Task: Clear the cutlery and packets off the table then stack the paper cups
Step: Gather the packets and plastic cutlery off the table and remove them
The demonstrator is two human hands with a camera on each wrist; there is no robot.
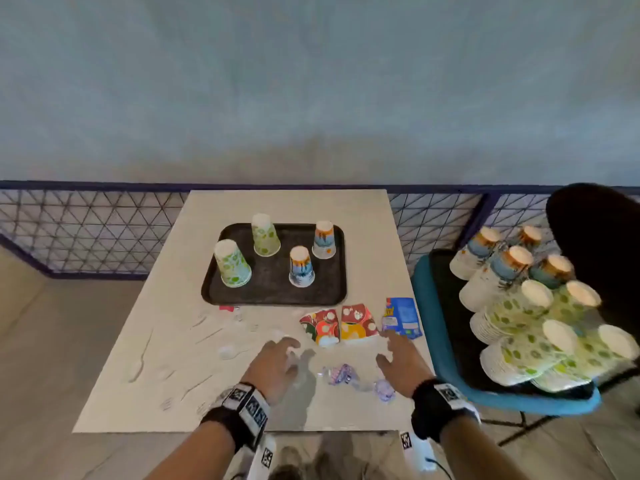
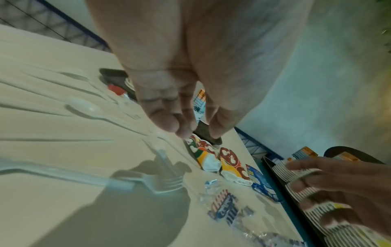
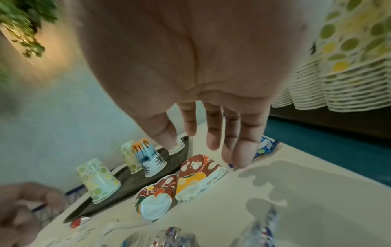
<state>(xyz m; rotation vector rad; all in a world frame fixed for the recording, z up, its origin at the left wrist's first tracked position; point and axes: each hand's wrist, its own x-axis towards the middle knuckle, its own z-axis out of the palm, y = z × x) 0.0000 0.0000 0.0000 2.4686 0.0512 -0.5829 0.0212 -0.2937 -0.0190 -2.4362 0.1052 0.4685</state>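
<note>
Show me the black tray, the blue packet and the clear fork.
black tray (image 1: 273, 292), head view, bare front floor.
blue packet (image 1: 403, 317), head view, its middle.
clear fork (image 2: 160, 183), left wrist view, its tines.

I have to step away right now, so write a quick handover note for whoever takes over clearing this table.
Left hand: open, holding nothing, over the clear plastic cutlery.
Right hand: open, holding nothing, near the blue packet.
Table: two flattened red cups, a clear wrapper and the cutlery lie in front of the tray.
Four cups stand upside down, apart, on the tray.
Done: nothing visible yet.
Left: clear cutlery and packets, then stack the cups.
</note>
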